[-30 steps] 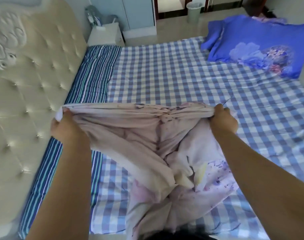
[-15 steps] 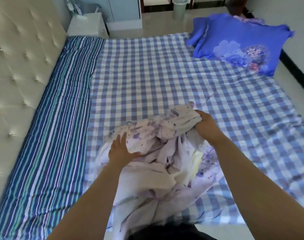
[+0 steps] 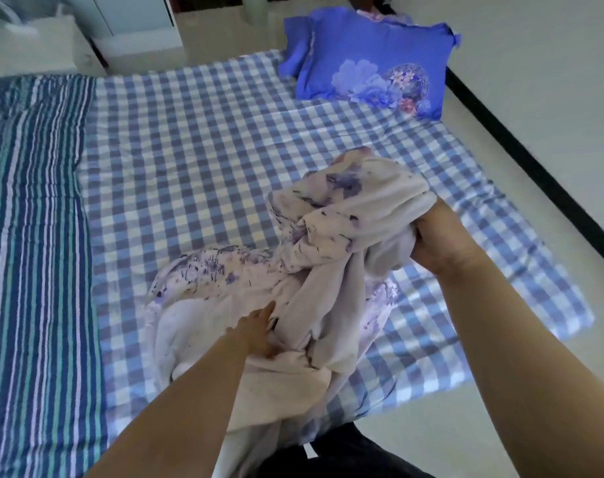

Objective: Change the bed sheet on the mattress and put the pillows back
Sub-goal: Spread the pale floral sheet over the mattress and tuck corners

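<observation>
Right hand: the right hand (image 3: 438, 238) is gripping a gathered bunch of the floral bed sheet (image 3: 328, 257), fingers curled round the fabric, and is holding that bunch raised above the bed.
Left hand: the left hand (image 3: 259, 331) is reaching into the lower folds of the same sheet; its fingers are extended into a crease, and whether they are pinching cloth cannot be told, since the tips are hidden.
Hand spacing: the hands are apart, the right one higher and farther out, the left one lower and nearer the body.
Floral bed sheet: it is lying crumpled between and below the hands, partly draped off the near edge of the bed toward the person.
Purpose of hold: judged as sorting the bundle, one hand anchoring a bunch while the other is searching for an edge or corner to spread.
Checked sheet (image 3: 197, 139): it is lying flat beneath and beyond the hands, covering most of the mattress.
Striped mattress cover (image 3: 35, 201): it is showing well to the left of the left hand.
Blue floral pillow (image 3: 372, 63): it is resting well beyond the right hand at the far corner of the bed, judged as set aside until the sheet is laid.
</observation>
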`<action>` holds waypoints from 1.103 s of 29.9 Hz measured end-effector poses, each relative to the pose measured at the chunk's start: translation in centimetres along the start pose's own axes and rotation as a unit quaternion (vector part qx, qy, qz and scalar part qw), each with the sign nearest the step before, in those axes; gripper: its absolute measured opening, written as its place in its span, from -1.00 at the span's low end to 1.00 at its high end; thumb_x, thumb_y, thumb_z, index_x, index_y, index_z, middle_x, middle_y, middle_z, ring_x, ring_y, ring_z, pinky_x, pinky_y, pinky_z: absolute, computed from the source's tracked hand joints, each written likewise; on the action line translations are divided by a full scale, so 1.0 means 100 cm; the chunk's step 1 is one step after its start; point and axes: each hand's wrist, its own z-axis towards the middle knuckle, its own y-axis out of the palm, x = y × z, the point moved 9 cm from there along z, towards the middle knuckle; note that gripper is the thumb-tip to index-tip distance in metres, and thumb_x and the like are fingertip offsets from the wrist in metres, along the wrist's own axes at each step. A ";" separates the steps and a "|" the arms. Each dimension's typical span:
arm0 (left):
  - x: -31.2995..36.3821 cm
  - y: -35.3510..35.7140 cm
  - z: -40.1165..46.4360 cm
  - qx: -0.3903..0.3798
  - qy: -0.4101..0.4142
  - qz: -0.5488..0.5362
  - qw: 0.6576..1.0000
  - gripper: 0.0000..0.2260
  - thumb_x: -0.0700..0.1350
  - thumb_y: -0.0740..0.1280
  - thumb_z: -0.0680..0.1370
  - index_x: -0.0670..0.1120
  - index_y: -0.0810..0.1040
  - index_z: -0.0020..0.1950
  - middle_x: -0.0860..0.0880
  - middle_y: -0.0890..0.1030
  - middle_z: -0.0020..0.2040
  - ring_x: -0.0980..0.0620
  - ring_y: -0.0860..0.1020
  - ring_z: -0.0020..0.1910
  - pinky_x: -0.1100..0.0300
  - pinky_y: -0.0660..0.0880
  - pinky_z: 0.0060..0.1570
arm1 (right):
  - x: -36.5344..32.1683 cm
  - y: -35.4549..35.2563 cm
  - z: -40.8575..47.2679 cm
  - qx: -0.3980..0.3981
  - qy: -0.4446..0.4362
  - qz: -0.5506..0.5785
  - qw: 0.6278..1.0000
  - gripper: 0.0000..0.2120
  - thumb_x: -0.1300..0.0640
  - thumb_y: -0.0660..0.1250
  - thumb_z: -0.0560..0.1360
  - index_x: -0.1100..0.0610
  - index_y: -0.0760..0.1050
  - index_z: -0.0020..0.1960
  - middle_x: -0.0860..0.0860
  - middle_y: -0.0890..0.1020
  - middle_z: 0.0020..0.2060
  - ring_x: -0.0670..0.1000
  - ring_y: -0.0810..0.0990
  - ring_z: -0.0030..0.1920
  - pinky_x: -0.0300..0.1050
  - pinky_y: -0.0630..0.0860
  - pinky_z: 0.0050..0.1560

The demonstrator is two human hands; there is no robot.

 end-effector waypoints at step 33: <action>-0.058 -0.229 -0.216 0.598 -0.096 -0.371 0.705 -0.77 -0.23 0.16 0.57 -0.06 0.53 0.15 0.06 0.52 -0.18 0.09 0.45 -0.24 0.33 0.36 -0.27 | 0.229 -0.071 0.051 -0.006 0.232 -0.553 0.800 -0.65 0.19 0.30 0.47 0.14 0.24 0.18 0.16 0.60 0.01 0.13 0.58 -0.11 0.07 0.57 -0.04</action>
